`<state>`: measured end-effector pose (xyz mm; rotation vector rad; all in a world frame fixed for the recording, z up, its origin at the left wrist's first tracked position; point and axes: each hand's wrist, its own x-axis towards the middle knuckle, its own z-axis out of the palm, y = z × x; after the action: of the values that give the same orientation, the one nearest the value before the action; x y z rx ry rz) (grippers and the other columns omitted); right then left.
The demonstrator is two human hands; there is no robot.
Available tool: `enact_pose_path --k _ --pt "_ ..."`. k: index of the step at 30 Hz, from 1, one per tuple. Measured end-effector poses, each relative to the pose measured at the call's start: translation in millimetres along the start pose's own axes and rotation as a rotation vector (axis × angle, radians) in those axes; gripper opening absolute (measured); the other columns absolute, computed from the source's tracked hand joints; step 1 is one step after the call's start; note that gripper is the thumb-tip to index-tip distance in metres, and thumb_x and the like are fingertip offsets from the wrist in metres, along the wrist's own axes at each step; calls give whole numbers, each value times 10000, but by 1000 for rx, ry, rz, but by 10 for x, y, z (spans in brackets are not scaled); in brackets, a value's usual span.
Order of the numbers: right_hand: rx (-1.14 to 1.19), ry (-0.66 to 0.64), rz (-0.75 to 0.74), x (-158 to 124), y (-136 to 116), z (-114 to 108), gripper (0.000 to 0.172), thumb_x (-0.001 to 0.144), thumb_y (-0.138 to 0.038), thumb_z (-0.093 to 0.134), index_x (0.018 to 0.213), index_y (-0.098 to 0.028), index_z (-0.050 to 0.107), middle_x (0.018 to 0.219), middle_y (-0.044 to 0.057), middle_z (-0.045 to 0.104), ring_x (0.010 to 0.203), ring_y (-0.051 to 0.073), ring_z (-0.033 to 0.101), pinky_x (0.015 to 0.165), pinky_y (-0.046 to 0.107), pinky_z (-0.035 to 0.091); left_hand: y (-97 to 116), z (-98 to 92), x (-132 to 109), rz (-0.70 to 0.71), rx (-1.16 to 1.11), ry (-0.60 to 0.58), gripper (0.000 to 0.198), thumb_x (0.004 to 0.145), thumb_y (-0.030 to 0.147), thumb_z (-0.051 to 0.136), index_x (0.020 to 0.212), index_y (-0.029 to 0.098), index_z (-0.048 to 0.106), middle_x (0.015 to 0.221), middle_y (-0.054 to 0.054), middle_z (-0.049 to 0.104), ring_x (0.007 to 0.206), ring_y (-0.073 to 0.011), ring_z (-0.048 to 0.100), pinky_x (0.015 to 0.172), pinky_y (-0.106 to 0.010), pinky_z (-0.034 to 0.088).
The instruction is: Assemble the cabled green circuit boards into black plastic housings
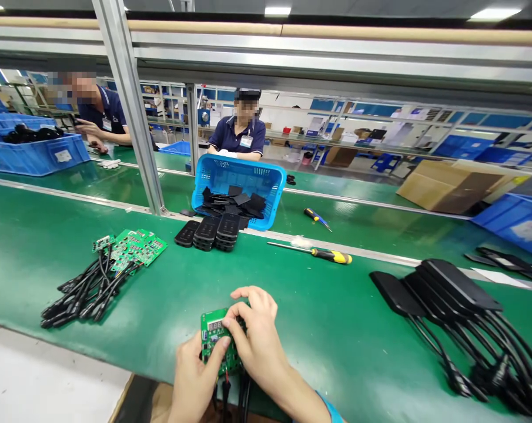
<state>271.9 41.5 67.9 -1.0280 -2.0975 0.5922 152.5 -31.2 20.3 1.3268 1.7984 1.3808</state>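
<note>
Green circuit board [216, 341], upright between fingers [248, 305].

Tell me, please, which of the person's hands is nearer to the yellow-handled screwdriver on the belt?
Right. The right hand lies below and left of the yellow-handled screwdriver; the left hand sits lower and farther left.

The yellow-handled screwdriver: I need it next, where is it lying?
The yellow-handled screwdriver lies on the green belt, centre of the head view, right of the stacked black plastic shells, beyond both hands.

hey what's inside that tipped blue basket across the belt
The blue basket holds a loose pile of flat black pieces, spilling toward its open side. Whatever lies beneath the pile is covered.
</note>
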Motion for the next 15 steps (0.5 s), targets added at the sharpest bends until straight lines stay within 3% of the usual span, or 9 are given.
enact_pose_path --k 3,7,9,11,15 --pt "8 1 -111 -119 -102 29 179 845 -58 477 770 -212 530 1066 72 592 1082 267 511 946 536 327 53 -48 30 8 -5 -14 402 851 517 579 707 157 686 623 -36 687 554 -187 600 534 -241 470" --pt "75 -19 -314 -151 -227 -109 127 835 -107 509 828 -233 492 947 -7 632 995 197 565 1077 502 220 3 -94 82 -5 -22 -44 472 816 594 575 672 153 664 565 -29 648 540 -198 590 490 -241 459" --pt "22 -39 -247 -41 -194 -226 136 864 -98 547 831 -228 524 922 -15 630 978 186 579 1095 517 182 -57 -89 99 -19 7 -68 459 827 588 584 714 154 679 599 -29 670 563 -200 602 515 -243 470" --pt "-26 -116 -136 99 -98 -302 154 865 -78 615 809 -216 574 922 -1 627 968 191 586 1051 519 251 -101 -74 101 -34 40 -78 431 848 566 588 763 157 697 626 -26 689 574 -197 611 547 -247 482" --pt "10 -129 -58 201 67 -176 183 761 -111 791 800 -209 641 902 5 645 929 207 592 936 476 359 -97 -47 77 -14 53 -40 385 870 516 585 787 159 703 671 -35 716 574 -189 625 553 -242 487"
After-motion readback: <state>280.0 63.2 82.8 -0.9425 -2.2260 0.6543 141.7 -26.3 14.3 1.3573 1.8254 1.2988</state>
